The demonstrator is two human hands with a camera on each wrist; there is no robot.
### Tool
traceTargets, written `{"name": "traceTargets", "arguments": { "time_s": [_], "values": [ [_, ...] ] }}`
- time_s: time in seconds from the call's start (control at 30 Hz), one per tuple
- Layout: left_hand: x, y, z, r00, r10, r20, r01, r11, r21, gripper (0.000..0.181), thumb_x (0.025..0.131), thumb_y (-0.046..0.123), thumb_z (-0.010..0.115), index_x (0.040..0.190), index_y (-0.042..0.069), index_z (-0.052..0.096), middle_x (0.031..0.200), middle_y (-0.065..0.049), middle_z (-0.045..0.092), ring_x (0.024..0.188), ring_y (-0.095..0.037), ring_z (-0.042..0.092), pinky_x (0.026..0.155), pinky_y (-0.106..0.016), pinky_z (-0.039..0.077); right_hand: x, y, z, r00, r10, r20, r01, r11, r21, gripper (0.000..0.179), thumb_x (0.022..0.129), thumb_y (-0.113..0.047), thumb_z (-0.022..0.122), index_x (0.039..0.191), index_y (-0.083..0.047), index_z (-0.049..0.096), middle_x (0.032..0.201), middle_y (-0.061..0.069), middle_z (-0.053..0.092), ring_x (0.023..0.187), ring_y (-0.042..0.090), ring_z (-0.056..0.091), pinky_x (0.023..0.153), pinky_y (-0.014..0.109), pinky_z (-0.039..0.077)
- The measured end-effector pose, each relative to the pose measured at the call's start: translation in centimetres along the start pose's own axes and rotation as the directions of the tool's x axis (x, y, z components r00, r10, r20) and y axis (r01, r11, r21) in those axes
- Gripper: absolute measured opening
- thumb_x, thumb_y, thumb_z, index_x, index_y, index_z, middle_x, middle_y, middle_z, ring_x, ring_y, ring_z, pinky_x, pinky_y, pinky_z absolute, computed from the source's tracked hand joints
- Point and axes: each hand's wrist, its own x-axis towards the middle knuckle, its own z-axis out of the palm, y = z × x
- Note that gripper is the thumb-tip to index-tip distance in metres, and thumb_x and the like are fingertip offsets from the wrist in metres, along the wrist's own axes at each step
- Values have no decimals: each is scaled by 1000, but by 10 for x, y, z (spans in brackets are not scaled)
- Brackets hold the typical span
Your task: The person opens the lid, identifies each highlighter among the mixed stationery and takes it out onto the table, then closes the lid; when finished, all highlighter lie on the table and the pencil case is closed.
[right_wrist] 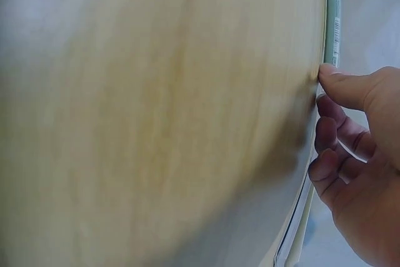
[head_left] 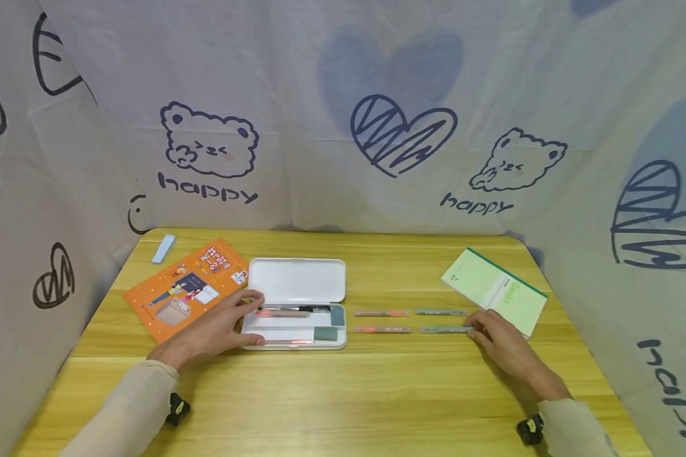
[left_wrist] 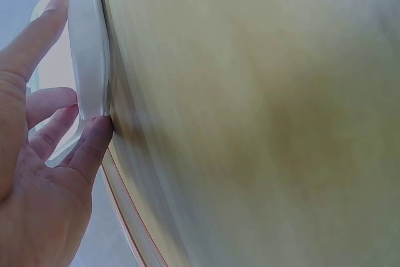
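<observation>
A white pencil case (head_left: 297, 280) lies with its lid back; a black pen (head_left: 320, 308), two pinkish pens and grey-green blocks (head_left: 325, 333) are inside. My left hand (head_left: 223, 327) holds the case's left end, thumb at the near corner and fingers toward the hinge. In the left wrist view, fingertips (left_wrist: 97, 130) touch the white case (left_wrist: 89, 42). My right hand (head_left: 500, 339) pinches the right end of the nearer green pen (head_left: 443, 329), which lies on the table. The right wrist view shows the thumb at the end of this green pen (right_wrist: 333, 26).
Another green pen (head_left: 439, 311) lies just behind, with two pinkish pens (head_left: 380, 313) between it and the case. An orange book (head_left: 188, 289) is left of the case, a pale blue strip (head_left: 163, 249) behind it. A green notepad (head_left: 497, 289) lies beyond my right hand.
</observation>
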Motion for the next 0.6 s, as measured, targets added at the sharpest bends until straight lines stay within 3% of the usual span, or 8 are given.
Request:
{"name": "traceTargets", "arguments": {
  "time_s": [0.6],
  "values": [
    [1, -1, 0, 1000, -7, 3, 7, 1000, 1, 87, 97, 47, 82, 162, -1, 48, 169, -19, 41, 155, -47, 40, 124, -67, 41, -2, -2, -1, 999, 33, 24, -34, 999, 27, 17, 106, -14, 73, 123, -12, 71, 111, 1, 68, 97, 14, 64, 83, 35, 58]
  ]
}}
